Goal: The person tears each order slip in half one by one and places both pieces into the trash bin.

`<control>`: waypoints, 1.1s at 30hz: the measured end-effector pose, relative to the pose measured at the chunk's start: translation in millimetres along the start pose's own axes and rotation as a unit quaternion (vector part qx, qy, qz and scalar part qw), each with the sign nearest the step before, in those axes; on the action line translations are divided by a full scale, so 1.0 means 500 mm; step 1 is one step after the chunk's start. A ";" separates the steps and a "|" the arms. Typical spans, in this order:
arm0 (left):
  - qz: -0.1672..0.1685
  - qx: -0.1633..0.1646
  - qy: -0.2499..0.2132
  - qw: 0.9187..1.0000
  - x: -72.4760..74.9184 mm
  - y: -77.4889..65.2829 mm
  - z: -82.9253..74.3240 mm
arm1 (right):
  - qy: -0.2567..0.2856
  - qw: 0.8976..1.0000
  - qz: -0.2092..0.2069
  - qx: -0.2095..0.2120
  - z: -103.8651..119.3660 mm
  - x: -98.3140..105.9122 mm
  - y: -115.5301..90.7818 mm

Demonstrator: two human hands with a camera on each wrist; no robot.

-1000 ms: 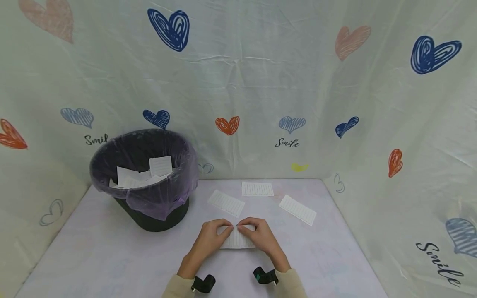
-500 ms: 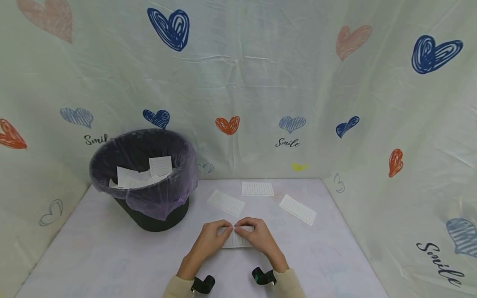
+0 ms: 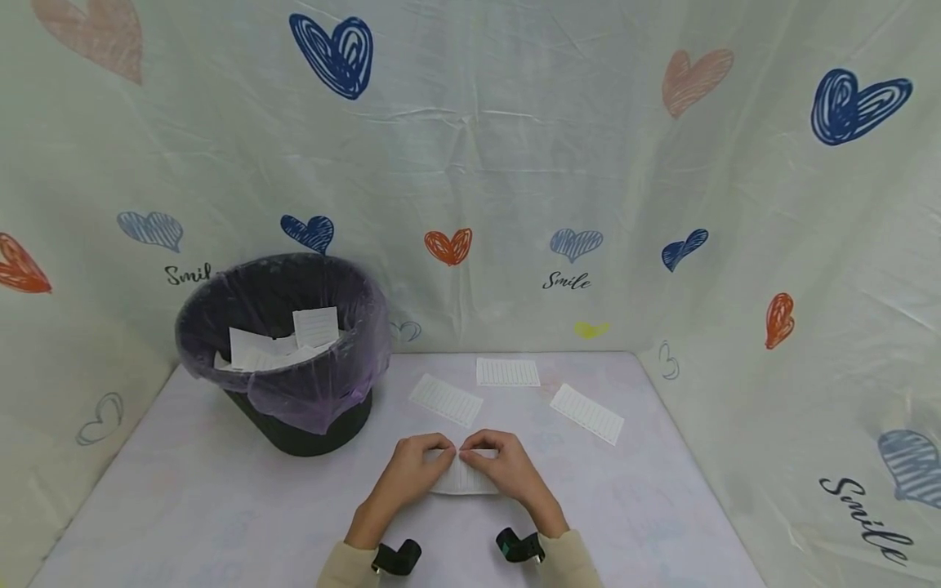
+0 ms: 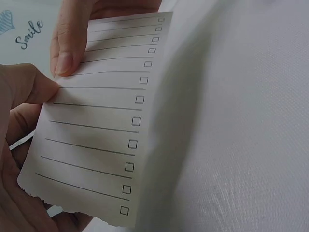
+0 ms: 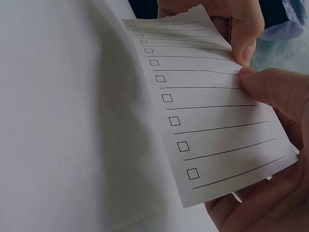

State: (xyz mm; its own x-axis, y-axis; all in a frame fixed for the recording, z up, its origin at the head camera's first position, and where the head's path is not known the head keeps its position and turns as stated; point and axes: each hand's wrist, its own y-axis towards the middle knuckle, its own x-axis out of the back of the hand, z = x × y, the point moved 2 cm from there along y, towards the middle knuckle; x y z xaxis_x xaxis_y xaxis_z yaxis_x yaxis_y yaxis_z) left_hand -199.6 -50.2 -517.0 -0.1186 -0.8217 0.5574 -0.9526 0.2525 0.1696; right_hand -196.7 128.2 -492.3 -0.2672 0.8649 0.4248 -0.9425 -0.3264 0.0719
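Both hands pinch one lined sheet of paper (image 3: 465,482) at the middle of its far edge. Thumbs lie on top and the other fingers go behind it. My left hand (image 3: 412,467) grips just left of the middle, and my right hand (image 3: 506,469) grips just right of it, thumb tips almost meeting. In the left wrist view the paper (image 4: 96,130) shows printed lines, a row of small checkboxes and one ragged short edge. The paper (image 5: 207,106) bows slightly in the right wrist view, casting a shadow on the table.
A dark bin (image 3: 309,437) with a purple liner stands at the left, white papers (image 3: 318,328) inside. Beyond the hands lie three lined sheets: a left one (image 3: 446,400), a back one (image 3: 508,372) and a right one (image 3: 587,414). A heart-printed curtain (image 3: 507,180) surrounds the table (image 3: 632,514).
Both hands shift very slightly left and toward the body, keeping their pinch on the paper. The thumbs draw close together. The bin and loose sheets stay put.
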 end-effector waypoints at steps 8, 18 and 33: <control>0.004 0.020 -0.015 1.000 0.002 0.002 0.004 | -0.002 1.000 -0.009 0.010 -0.055 -0.017 0.013; 0.013 0.029 -0.007 0.999 0.004 0.002 0.003 | -0.014 1.000 -0.009 0.017 -0.058 -0.013 0.011; -0.019 0.022 -0.019 0.999 0.014 -0.008 0.036 | -0.007 0.996 -0.071 -0.050 -0.072 0.001 0.009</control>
State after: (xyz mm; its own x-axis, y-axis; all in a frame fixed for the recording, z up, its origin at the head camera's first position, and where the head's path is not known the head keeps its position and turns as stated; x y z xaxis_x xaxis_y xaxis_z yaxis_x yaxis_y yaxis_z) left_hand -201.5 -66.2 -528.4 -0.0922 -0.8494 0.5196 -0.9680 0.1987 0.1531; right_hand -208.4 140.7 -524.2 -0.1269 0.8943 0.4290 -0.9862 -0.1599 0.0418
